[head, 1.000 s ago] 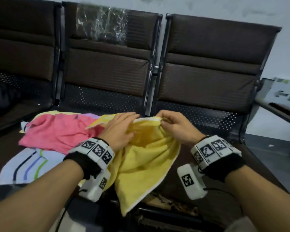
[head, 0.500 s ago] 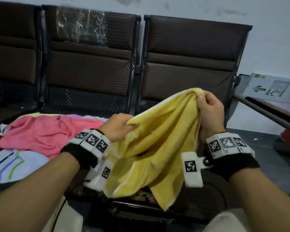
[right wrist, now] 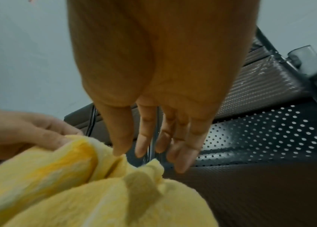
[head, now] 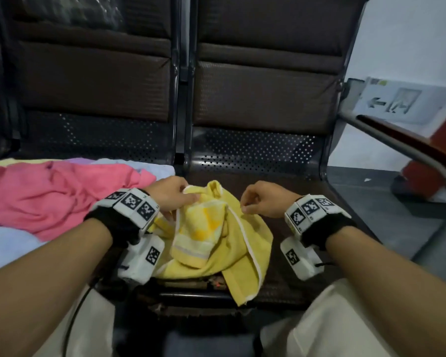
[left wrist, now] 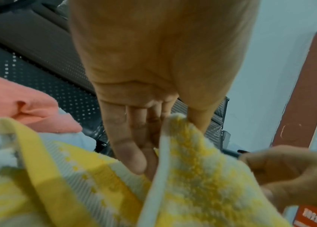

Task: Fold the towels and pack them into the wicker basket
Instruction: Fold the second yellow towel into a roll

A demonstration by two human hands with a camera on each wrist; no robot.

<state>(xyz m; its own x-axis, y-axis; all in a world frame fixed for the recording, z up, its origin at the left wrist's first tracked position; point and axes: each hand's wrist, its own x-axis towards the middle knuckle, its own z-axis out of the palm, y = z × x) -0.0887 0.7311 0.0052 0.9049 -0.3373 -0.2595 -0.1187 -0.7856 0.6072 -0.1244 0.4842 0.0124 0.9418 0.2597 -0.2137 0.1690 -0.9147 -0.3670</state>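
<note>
A yellow towel (head: 216, 240) with a white edge lies crumpled on the right-hand bench seat (head: 255, 150), one corner hanging over the front. My left hand (head: 175, 194) pinches its far edge; in the left wrist view the towel (left wrist: 192, 176) runs between the thumb and fingers of that hand (left wrist: 163, 145). My right hand (head: 247, 204) hovers just right of the towel with relaxed fingers. In the right wrist view this hand (right wrist: 149, 153) holds nothing, and only the thumb tip brushes the towel (right wrist: 76, 192). No wicker basket is in view.
A pink towel (head: 49, 197) lies rumpled on the left seat over a pale blue cloth (head: 5, 248). A curved metal armrest (head: 422, 161) bounds the bench on the right, with grey floor beyond it. Dark seat backs rise behind.
Both hands held the yellow towel up in the air; it has since come down onto the seat in a heap. My right hand has let go of it.
</note>
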